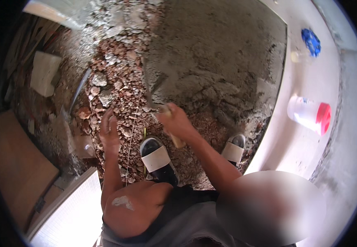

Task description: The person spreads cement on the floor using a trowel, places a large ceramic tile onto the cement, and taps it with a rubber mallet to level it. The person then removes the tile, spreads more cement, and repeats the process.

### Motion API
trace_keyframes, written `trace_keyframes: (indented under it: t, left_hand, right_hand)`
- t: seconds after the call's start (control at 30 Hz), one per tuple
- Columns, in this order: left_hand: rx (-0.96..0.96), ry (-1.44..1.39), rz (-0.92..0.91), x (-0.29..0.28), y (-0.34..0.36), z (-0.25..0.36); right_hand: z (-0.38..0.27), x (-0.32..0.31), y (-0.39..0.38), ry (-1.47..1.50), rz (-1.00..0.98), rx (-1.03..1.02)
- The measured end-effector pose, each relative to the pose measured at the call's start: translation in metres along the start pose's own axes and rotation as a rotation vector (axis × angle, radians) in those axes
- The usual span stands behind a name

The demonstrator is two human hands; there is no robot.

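Observation:
My right hand [175, 121] is closed round the wooden handle of a trowel [178, 142]. Its thin metal blade points away from me, along the left edge of a bed of wet grey mortar [211, 45]. Red and grey rubble [125, 78] borders that edge. Over the rubble, my left hand [109, 133] holds nothing, its fingers apart and slightly bent. A taut white string [132, 142] runs between my hands.
Tiled flooring [269, 144] on the right bears a clear jar with a red lid [308, 114] and a crumpled blue bag [311, 42]. At left lie a pale block [45, 74], a pipe [79, 88] and a brown board [18, 164]. My sandalled feet [156, 158] stand on rubble.

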State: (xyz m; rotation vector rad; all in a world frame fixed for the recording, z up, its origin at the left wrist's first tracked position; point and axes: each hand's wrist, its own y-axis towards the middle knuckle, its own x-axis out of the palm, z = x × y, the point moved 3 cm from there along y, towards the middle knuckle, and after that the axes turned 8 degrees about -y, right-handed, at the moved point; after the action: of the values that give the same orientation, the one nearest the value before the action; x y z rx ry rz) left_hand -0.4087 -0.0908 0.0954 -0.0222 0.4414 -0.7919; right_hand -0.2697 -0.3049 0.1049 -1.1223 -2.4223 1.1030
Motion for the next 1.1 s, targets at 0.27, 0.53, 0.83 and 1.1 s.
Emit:
trace_keyframes:
  t: [0.27, 0.53, 0.83, 1.1]
  left_hand:
    - [-0.007, -0.023, 0.032, -0.007, 0.037, -0.007]
    - [0.000, 0.033, -0.022, -0.001, 0.049, 0.007]
    - [-0.069, -0.089, 0.007, -0.008, 0.050, -0.017]
    - [-0.071, -0.159, -0.054, 0.007, 0.057, -0.022]
  right_hand:
    - [0.064, -0.048, -0.023, 0.283, 0.265, 0.139]
    - [0.107, -0.114, -0.073, 0.283, 0.476, 0.153]
    - [0.112, -0.129, -0.117, 0.453, 0.682, 0.195]
    - [0.133, -0.165, -0.130, 0.473, 0.725, 0.207]
